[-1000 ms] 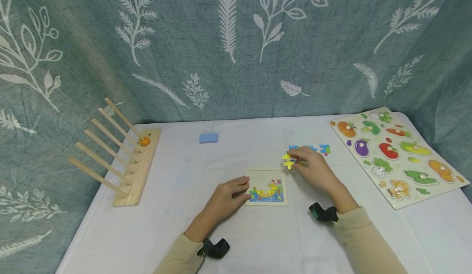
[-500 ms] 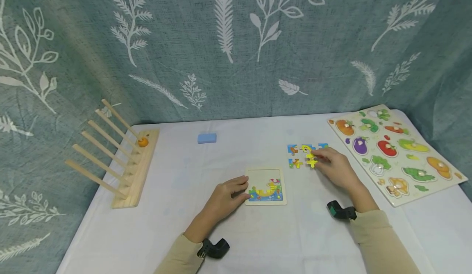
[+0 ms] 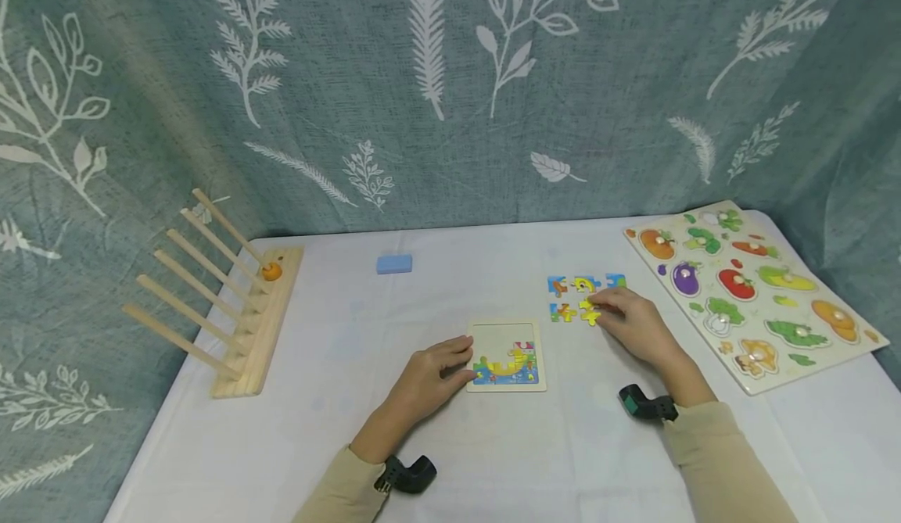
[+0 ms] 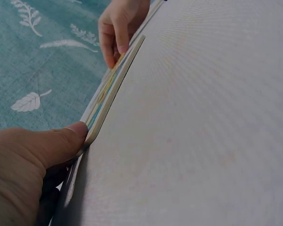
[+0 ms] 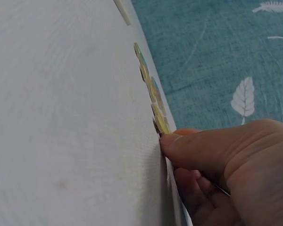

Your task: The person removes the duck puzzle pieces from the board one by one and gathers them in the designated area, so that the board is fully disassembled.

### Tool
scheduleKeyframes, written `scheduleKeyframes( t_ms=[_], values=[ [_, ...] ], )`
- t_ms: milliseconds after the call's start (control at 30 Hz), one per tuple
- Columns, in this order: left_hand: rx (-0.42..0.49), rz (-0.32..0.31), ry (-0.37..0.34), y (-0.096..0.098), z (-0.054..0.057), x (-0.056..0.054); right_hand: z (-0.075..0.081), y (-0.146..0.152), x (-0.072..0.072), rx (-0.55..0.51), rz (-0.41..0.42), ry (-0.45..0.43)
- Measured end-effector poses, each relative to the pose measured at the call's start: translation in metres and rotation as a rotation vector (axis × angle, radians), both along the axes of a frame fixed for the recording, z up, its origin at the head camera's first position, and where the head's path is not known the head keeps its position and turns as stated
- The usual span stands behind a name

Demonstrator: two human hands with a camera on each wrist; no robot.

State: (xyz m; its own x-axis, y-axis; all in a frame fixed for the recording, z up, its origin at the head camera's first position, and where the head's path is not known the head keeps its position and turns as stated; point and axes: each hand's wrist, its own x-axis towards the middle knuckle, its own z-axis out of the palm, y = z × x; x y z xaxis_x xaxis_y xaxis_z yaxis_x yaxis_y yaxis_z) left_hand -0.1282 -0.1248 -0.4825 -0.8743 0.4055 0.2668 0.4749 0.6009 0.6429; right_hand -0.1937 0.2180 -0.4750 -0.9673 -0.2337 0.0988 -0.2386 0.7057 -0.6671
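Observation:
My left hand (image 3: 425,386) holds the left edge of a small square jigsaw tray (image 3: 505,322) lying on the table. Its thumb (image 4: 68,141) rests at the tray's corner in the left wrist view. Inside the tray, fitted pieces make a blue, yellow and green picture along the bottom and right; the upper part is bare wood. To the tray's right, my right hand (image 3: 637,327) pinches a yellow puzzle piece (image 3: 588,313) between thumb and fingers, down at the table. Several loose puzzle pieces (image 3: 558,284) lie around it in two rows, one partly behind the fingers.
A wooden stand with slanted pegs (image 3: 239,351) and an orange bead (image 3: 271,271) stands at the left. A blue block (image 3: 394,263) lies at the back. A large vegetable puzzle board (image 3: 763,284) covers the right side. Behind the table hangs a green leaf-patterned curtain (image 3: 338,101).
My right hand has moved right with the yellow piece, from near the tray to among the loose pieces, then slightly down to the table. The left hand has stayed at the tray.

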Motion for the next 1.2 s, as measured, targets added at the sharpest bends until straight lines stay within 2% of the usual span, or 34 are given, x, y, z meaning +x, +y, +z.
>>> scheduleKeyframes(
  t_ms=[200,467,633,967,1200],
  values=[
    [0.001,0.008,-0.001,0.000,0.000,0.000,0.000,0.000,0.000,0.005,0.013,0.001],
    [0.009,0.000,0.000,0.000,-0.003,0.000,0.003,0.000,0.001,-0.038,-0.002,-0.082],
    [0.007,-0.002,-0.001,0.000,-0.003,0.000,0.009,-0.003,0.002,-0.047,0.007,-0.076],
    [0.010,-0.002,-0.003,-0.001,0.000,0.000,0.018,-0.027,0.008,-0.029,0.122,-0.056],
    [0.004,0.003,-0.009,-0.001,0.001,-0.001,0.016,-0.043,0.013,-0.099,0.207,-0.059]
  ],
)
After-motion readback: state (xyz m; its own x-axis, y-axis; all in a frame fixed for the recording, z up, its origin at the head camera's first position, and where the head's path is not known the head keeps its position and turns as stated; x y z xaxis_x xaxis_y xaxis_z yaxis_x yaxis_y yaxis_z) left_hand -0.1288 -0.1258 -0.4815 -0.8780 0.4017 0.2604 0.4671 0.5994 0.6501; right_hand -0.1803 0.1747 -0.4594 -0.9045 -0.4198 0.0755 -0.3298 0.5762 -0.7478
